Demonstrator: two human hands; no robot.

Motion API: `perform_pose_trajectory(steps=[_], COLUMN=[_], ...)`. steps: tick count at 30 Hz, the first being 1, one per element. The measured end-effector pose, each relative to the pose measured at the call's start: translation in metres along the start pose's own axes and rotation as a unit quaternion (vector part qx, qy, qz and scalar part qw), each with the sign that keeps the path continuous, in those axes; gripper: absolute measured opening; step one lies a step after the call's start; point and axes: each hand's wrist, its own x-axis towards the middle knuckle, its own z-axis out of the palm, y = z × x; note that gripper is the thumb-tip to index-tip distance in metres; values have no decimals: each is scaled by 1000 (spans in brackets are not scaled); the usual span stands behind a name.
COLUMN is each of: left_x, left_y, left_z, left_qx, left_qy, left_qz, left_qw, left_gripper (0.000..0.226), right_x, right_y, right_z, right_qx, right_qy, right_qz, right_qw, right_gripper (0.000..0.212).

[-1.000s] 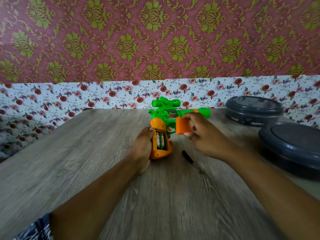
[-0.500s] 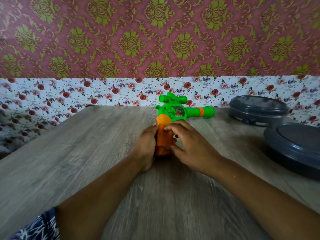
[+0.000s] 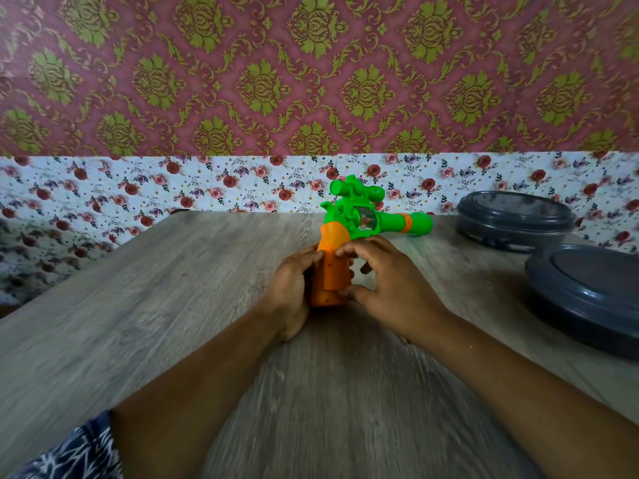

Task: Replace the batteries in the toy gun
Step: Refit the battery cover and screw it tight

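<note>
Cover went from held clear of the open handle to seated on it; batteries, screwdriver now hidden. Toy gun (image 3: 359, 223) lies on table (image 3: 173, 305). Left hand (image 3: 294, 288) grips handle; right hand (image 3: 387, 281) pinches battery cover (image 3: 333, 271). Press evenly until flush.

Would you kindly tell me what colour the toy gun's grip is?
Orange, seen in the head view: the grip.

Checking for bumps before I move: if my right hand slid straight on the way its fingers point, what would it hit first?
The right hand points left, so its fingers would first press into the orange handle of the toy gun they already touch, with the left hand just behind it.
</note>
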Motion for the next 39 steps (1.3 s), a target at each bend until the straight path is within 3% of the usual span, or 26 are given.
perform_pose_trajectory(steps=[10, 16, 20, 23, 25, 29, 33, 39], left_x=[-1, 0, -1, -2, 0, 3, 3, 5], left_y=[-2, 0, 2, 3, 2, -1, -3, -4], left_z=[3, 4, 3, 2, 3, 1, 1, 2], left_qx=[11, -30, -64, -62, -61, -59, -49, -58], left_qy=[-16, 8, -9, -24, -15, 10, 14, 29], left_qz=[8, -23, -26, -31, -33, -35, -35, -39], left_qw=[1000, 999, 998, 997, 997, 998, 998, 997], left_gripper=[33, 31, 28, 30, 34, 41, 41, 35], right_x=[-1, 0, 9, 15, 14, 11, 7, 5], right_y=[-5, 1, -2, 3, 10, 25, 33, 40], right_z=[2, -1, -26, -51, -63, -72, -70, -62], right_qx=[-29, 9, 74, 91, 91, -12, -100, -59], right_qy=[35, 11, 79, 118, 89, -53, -174, -170], right_qz=[-42, -48, 31, 93, 136, 243, 284, 313], right_qw=[998, 999, 994, 984, 982, 968, 938, 933], right_gripper=[41, 44, 18, 12, 10, 11, 11, 15])
